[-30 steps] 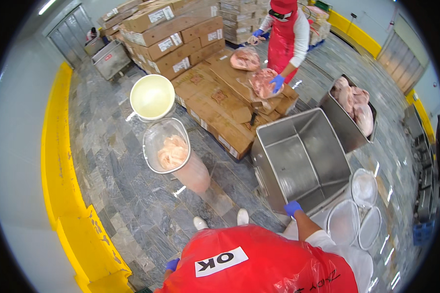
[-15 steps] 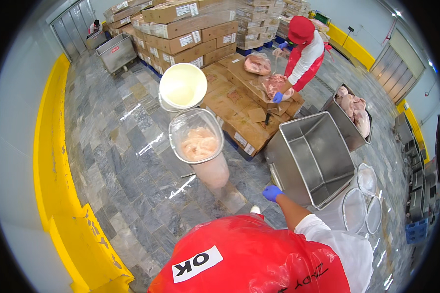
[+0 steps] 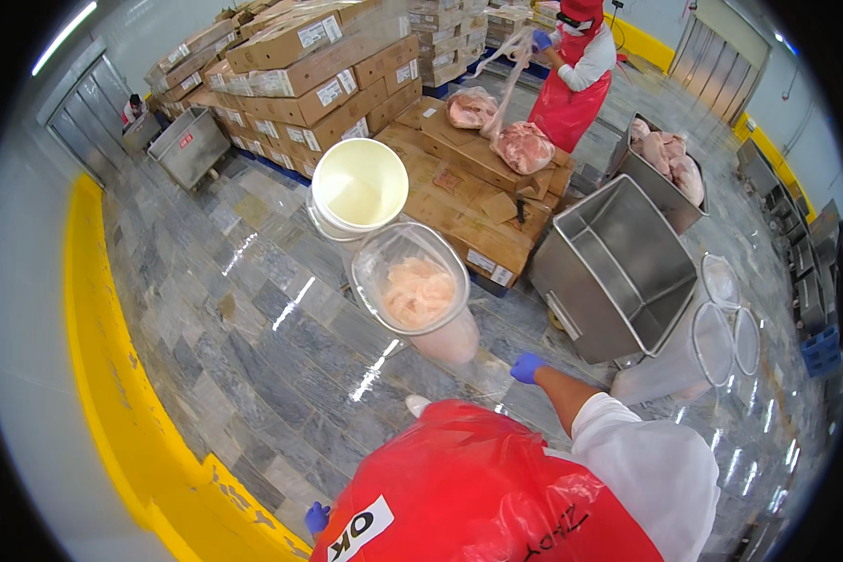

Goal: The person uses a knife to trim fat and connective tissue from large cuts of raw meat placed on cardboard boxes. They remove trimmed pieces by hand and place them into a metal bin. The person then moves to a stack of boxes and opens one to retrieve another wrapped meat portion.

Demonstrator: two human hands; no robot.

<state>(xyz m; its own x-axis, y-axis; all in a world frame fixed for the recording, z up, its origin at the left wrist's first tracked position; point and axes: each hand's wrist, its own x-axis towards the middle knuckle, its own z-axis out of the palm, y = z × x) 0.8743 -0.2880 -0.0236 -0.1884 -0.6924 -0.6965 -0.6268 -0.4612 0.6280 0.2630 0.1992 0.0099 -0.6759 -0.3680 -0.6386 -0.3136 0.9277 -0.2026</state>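
My right hand (image 3: pixel 527 367), in a blue glove, is closed with nothing visible in it. It hangs over the floor between a clear bin (image 3: pixel 451 335) and a steel tub (image 3: pixel 585 323), touching neither. That round bin, lined with clear plastic, holds pale pink meat trimmings (image 3: pixel 419 292). My left hand (image 3: pixel 317 517), also gloved blue, shows beside my red apron (image 3: pixel 478 487) at the lower edge. Its fingers look curled and hold nothing that I can see; the apron partly covers it. Behind the bin stands a white bucket (image 3: pixel 361 187), with nothing visible inside.
A co-worker (image 3: pixel 576 80) holds up clear plastic film (image 3: pixel 510 70) over meat pieces (image 3: pixel 523 148) on flat cardboard (image 3: pixel 412 173). Stacked boxes (image 3: pixel 309 94) stand behind. Clear bins (image 3: pixel 693 342) and a meat-filled tub (image 3: pixel 660 192) flank the steel tub. A yellow curb (image 3: pixel 112 375) runs left.
My view has shifted, and the bin of trimmings now appears closer. My left hand has come into view. The co-worker has straightened up and lifted plastic film off the meat.
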